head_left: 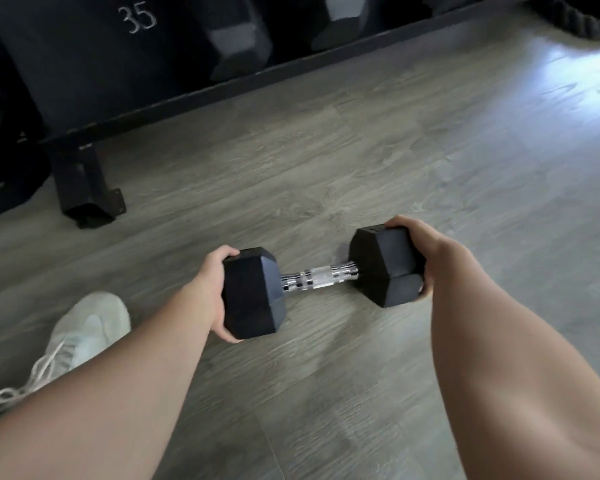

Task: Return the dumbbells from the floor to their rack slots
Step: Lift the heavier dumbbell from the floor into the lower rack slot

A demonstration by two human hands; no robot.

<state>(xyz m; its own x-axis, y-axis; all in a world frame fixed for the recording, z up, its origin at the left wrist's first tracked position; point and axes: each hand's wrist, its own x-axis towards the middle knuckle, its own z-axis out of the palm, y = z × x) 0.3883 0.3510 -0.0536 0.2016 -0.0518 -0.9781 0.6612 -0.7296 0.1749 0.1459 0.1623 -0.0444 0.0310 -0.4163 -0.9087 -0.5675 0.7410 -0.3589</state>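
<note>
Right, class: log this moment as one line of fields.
left hand: on left head | right hand: on right head | dumbbell: by floor, handle free | rack: ahead

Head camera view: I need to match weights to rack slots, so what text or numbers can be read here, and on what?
"35": pale numerals on the end face of the big black dumbbell sitting in the rack.
Small raised marks on top of the right head of the dumbbell held in the left hand and right hand: too small to read.
Nothing else legible.
</note>
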